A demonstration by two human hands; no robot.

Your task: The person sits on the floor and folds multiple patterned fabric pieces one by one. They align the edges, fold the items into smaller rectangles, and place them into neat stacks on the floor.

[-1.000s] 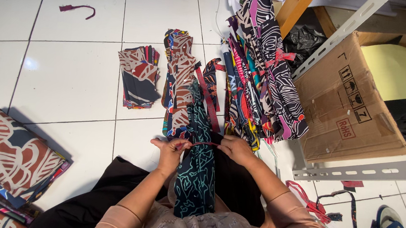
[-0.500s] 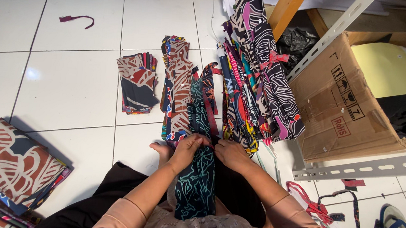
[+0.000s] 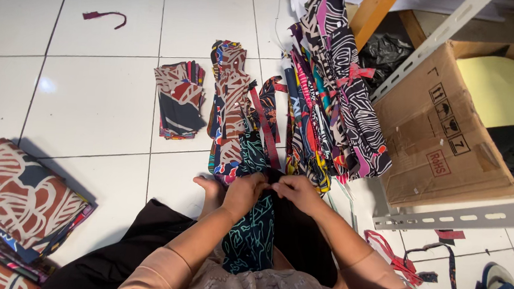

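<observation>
the left hand (image 3: 243,193) and right hand (image 3: 297,192) have drawn closer than a second ago, knuckles nearly touching, both pinching the teal strip (image 3: 252,232). it lies on the lap, long axis running six to twelve o'clock toward the pile (image 3: 333,95).

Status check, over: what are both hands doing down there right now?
Left hand and right hand together, pinching the dark teal-patterned cloth on the lap. Fabric stacks on the floor just ahead, cardboard box to the right. Nothing blocking.

Left fabric stack (image 3: 17,206) edge-cropped
</observation>
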